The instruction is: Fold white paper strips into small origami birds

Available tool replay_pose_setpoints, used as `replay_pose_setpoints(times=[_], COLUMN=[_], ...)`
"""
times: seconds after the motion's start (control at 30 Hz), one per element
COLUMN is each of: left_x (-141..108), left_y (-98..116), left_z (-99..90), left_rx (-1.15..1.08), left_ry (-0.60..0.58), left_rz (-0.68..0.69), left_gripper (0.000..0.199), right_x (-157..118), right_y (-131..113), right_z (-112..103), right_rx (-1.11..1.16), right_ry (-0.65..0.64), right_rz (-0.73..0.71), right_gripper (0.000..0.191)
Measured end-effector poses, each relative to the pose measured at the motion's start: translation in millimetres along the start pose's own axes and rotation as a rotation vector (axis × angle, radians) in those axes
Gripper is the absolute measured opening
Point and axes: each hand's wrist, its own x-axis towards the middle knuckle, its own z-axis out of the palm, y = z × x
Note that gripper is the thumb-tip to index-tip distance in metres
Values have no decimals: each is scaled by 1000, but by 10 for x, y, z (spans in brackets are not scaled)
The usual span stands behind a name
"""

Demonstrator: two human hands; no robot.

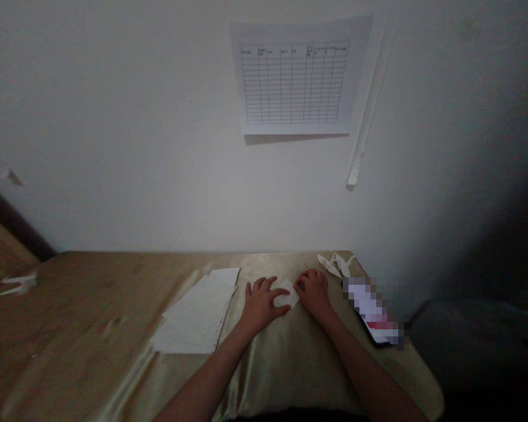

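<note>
A small piece of folded white paper (290, 286) lies on the cloth-covered table between my two hands. My left hand (261, 302) rests at its left side, thumb and index finger curved against the paper to hold it, the other fingers spread. At the right edge of the paper, my right hand (314, 291) has its thumb and index fingertips pinched together on the paper. Its other fingers are curled. The exact folds are too small and dim to make out.
Loose white sheets (198, 313) lie left of my hands. Folded paper figures (337, 264) sit at the back right, near a phone (372, 310) with a blurred screen. A printed table sheet (297, 82) hangs on the wall. Paper scraps (20, 285) lie far left.
</note>
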Motion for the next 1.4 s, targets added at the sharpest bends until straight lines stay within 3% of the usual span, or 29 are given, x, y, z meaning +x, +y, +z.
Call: replay_pose_setpoints(times=[0.53, 0.83, 0.97, 1.13, 1.4], left_x=[25, 16, 16, 23, 37], left_y=[-29, -40, -28, -39, -67], left_z=[24, 20, 2, 12, 37], left_rx=[7, 0, 20, 57, 58], left_ry=[-4, -17, -29, -21, -32], left_rz=[-11, -16, -15, -19, -23], left_gripper=[52, 52, 51, 36, 39], right_x=[-49, -80, -89, -103, -138], right_y=[-15, 40, 23, -11, 15], right_z=[-107, -143, -200, -272, -280], right_rx=[-61, 18, 37, 30, 44], right_ry=[-38, -119, -165, -204, -240], right_rz=[-84, -97, -90, -89, -101], right_gripper=[15, 21, 29, 39, 55])
